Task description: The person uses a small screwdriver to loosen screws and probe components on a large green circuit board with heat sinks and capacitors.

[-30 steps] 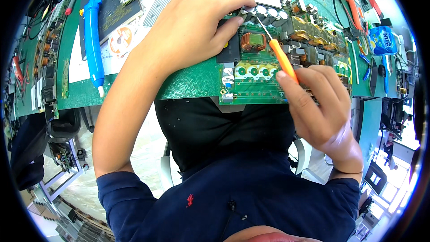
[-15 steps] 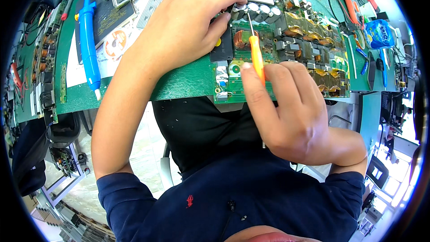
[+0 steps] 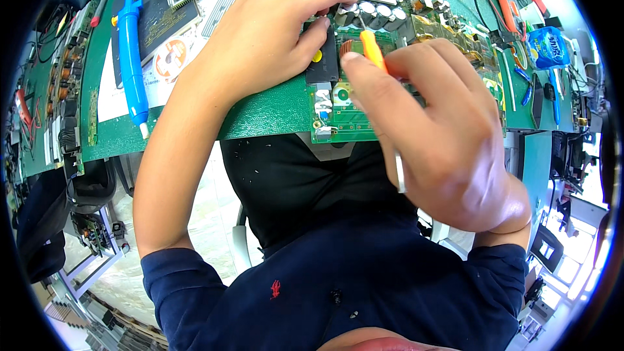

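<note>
A green circuit board [image 3: 354,131] crowded with parts lies at the table's front edge. My left hand [image 3: 276,29] grips its far left side, with the index fingertip at a round silver-topped capacitor [image 3: 367,10] row and the thumb by a black block [image 3: 321,68]. In my closed right hand [image 3: 442,123] is a screwdriver [image 3: 372,51] with an orange-yellow handle, its thin shaft pointing at the capacitors. Whether the tip touches them I cannot tell. From below the same palm sticks out a thin metal piece [image 3: 400,172], its kind hidden. A copper coil [image 3: 346,49] sits beside my right thumb.
Left of my left arm lies a blue desoldering pump [image 3: 133,65] on papers and a dark panel [image 3: 146,32]. A blue packet [image 3: 547,47] and red-handled leads [image 3: 504,3] are at the right. More circuit boards [image 3: 62,91] stand along the far left.
My right hand has moved away from me over the board, and the screwdriver's handle tilts more. The metal piece below the palm shows more. My left hand stays nearly where it was.
</note>
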Motion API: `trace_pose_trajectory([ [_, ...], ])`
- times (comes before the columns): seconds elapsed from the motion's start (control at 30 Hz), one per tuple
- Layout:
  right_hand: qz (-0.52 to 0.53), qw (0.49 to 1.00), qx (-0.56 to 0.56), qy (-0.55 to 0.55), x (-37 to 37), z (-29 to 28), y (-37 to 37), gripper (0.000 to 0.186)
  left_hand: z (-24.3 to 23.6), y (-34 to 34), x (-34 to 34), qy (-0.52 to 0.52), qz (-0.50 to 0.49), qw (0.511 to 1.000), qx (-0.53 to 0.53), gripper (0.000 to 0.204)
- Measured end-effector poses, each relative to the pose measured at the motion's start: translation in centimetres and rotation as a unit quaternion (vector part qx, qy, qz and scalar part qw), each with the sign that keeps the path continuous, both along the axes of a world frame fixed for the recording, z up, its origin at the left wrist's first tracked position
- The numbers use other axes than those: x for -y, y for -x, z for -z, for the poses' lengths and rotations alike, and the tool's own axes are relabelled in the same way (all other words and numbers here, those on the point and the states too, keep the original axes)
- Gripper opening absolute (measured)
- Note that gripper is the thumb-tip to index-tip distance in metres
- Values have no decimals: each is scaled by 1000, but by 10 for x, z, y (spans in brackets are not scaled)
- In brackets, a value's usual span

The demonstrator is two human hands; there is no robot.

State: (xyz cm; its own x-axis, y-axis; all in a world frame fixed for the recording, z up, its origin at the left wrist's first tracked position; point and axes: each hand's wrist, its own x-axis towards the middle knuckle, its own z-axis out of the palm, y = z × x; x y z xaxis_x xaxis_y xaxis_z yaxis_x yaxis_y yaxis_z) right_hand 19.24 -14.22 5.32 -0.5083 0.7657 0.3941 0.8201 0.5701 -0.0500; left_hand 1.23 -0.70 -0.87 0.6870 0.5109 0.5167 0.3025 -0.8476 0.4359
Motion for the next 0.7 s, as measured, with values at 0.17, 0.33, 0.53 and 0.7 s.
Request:
trace_pose_trajectory([
  [0.17, 11, 999, -16, 36, -1, 5, -16, 38, 5, 0, -1, -37, -25, 999, 10, 36],
  [0.33, 3, 1000, -18, 9, -6, 21, -26, 37, 3, -1, 0, -24, -50, 998, -21, 35],
  [0.53, -23, 998, 50, -35, -12, 22, -22, 38, -1, -1, -4, 25, -48, 998, -9, 31],
  [0.7, -20, 997, 55, -52, -15, 33, -9, 38, 11, -10, -7, -60, -87, 994, 6, 33],
])
